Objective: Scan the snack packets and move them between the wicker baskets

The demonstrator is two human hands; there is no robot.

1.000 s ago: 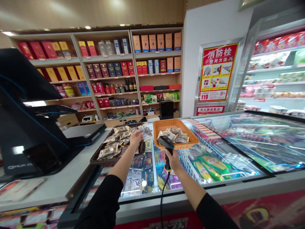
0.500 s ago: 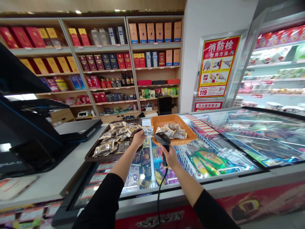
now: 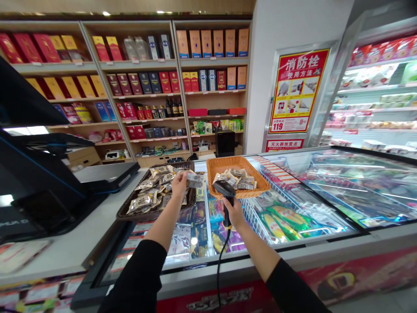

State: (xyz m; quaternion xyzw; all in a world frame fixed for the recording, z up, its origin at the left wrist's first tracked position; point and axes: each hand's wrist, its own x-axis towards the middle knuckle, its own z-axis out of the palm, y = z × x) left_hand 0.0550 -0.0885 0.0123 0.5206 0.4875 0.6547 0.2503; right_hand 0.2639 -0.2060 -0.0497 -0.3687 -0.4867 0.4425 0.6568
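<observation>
Pinched in my left hand (image 3: 179, 184) is a small snack packet (image 3: 195, 180), its printed side up, over the right edge of a dark brown wicker basket (image 3: 124, 213). That basket holds a heap of similar packets (image 3: 145, 201). My right hand (image 3: 233, 211) is wrapped round the handle of a black barcode scanner (image 3: 224, 188), whose cable hangs down the freezer front. The scanner's head is in front of an orange wicker basket (image 3: 257, 191), which has several packets (image 3: 239, 178) in it. A gap separates scanner and held packet.
Both baskets stand on the glass top of a chest freezer (image 3: 312, 182) with packaged goods inside. A checkout machine (image 3: 32, 187) and a weighing scale (image 3: 104, 174) stand on the counter at left. Shelves of boxes (image 3: 146, 82) line the back wall, beside a fire hydrant sign (image 3: 298, 93).
My left hand has drawn the packet left, away from the orange basket and over the brown one. The scanner in my right hand has shifted only slightly.
</observation>
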